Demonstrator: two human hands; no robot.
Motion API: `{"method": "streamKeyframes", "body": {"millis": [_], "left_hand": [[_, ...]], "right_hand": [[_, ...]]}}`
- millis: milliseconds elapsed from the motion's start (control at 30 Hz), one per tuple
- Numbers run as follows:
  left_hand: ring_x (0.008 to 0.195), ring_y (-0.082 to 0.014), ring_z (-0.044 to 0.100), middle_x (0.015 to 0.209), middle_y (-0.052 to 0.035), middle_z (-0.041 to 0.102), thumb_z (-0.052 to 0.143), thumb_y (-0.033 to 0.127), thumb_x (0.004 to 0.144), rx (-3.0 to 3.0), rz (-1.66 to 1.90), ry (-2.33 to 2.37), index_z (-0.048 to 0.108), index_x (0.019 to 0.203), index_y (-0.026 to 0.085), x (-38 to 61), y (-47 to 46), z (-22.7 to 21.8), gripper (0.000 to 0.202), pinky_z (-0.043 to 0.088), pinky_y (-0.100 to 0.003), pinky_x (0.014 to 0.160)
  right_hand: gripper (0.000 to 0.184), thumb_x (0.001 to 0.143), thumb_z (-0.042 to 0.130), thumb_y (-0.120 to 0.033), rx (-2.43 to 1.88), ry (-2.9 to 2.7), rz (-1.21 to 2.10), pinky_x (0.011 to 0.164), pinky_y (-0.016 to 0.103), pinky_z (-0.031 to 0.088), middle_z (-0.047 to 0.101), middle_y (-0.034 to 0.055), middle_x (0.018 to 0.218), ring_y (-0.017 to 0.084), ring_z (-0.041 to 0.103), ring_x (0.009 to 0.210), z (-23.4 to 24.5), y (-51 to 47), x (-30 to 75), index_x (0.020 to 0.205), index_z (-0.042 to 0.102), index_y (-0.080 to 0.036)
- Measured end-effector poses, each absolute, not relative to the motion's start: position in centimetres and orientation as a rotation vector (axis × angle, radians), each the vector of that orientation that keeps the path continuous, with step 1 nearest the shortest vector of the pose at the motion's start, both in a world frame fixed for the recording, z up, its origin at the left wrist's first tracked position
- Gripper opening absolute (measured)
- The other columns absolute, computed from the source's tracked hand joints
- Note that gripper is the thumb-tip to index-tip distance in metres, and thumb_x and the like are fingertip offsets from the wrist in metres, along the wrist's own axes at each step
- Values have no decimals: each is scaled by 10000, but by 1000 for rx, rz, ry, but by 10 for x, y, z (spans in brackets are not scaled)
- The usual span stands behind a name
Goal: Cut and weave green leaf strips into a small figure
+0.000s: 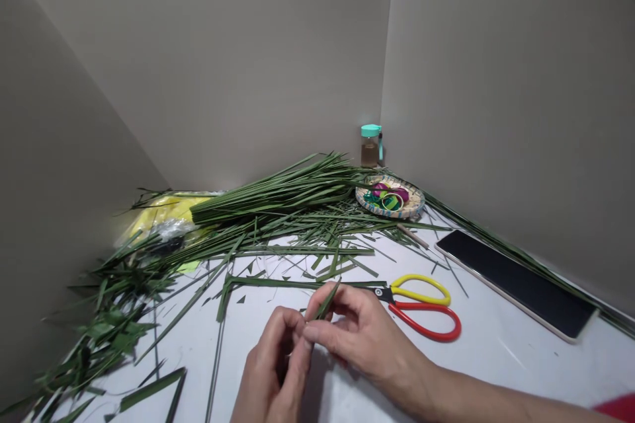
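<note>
My right hand [362, 334] pinches a short green leaf strip [327, 301] between thumb and fingers, its tip pointing up and to the right. My left hand [275, 367] is closed just below it, fingertips meeting the lower end of the same strip. Both hands hover over the white table [496, 357] near its front edge. Behind them lies a long folded leaf strip [278, 283].
Red-and-yellow scissors [421, 307] lie right of my hands. A phone [516, 284] rests at the right. A bundle of long green leaves [278, 195], a woven tray of coloured bands [391, 199], a teal-capped jar [370, 145] and leaf scraps [114, 317] crowd the back and left.
</note>
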State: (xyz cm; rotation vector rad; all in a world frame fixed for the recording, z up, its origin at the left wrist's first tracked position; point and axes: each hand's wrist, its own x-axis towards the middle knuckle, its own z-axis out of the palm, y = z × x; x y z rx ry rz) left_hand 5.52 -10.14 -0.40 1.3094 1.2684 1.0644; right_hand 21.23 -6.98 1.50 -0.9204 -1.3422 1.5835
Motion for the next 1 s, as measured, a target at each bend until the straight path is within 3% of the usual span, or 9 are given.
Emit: {"method": "streamKeyframes", "body": {"millis": [100,233,367,467,667,800,1000], "left_hand": [[537,-99,370,670,36,471,566,567,899,1345,1078,1313,573,784,212,58,-104,-4,373,319,-194,452],[484,-88,388,588,71,444,608,570,873,1125,1041,1272,529,812,224,59,-104,0,359,325,-180,430],[430,-74,413,577,66,499,627,571,859,1031,1025,1168,507,802,223,59,-103,-2,372,339,-169,396],[443,-78,425,617,46,534,623,560,865,1002,1022,1146,507,803,223,57,-105,-3,361,350,-176,404],[555,-123,432,627,44,458,579,506,909,1371,1033,1295,523,729,220,54,-107,7,342,358,-228,510],[575,-144,457,641,37,484,535,486,933,1485,1058,1371,518,728,232,56,-107,10,326,360,-260,554],[539,-143,464,670,38,522,500,386,959,1634,1135,1392,585,889,254,58,-109,6,172,397,-264,555]], "right_hand": [[131,800,703,-276,-938,-1289,1617,512,190,390,562,-51,673,74,468,538,18,-72,211,834,634,-169],[124,775,697,-258,-849,-1216,1682,647,233,482,656,-8,762,135,621,707,20,-73,211,851,676,-163],[100,800,649,-207,-887,-1258,1634,671,250,498,671,-12,768,135,640,685,17,-73,211,890,665,-167],[100,815,624,-185,-945,-1353,1526,679,240,483,668,-18,780,129,627,702,17,-74,212,907,660,-174],[122,873,537,-226,-1150,-1676,1130,642,256,433,653,3,720,148,578,671,21,-76,217,841,643,-175],[264,923,461,-255,-1171,-1867,885,595,254,351,559,-21,620,129,511,600,18,-78,218,666,487,-202],[302,927,414,-224,-1119,-2069,750,550,263,277,381,-53,565,107,370,522,15,-82,217,639,322,-216]]}}
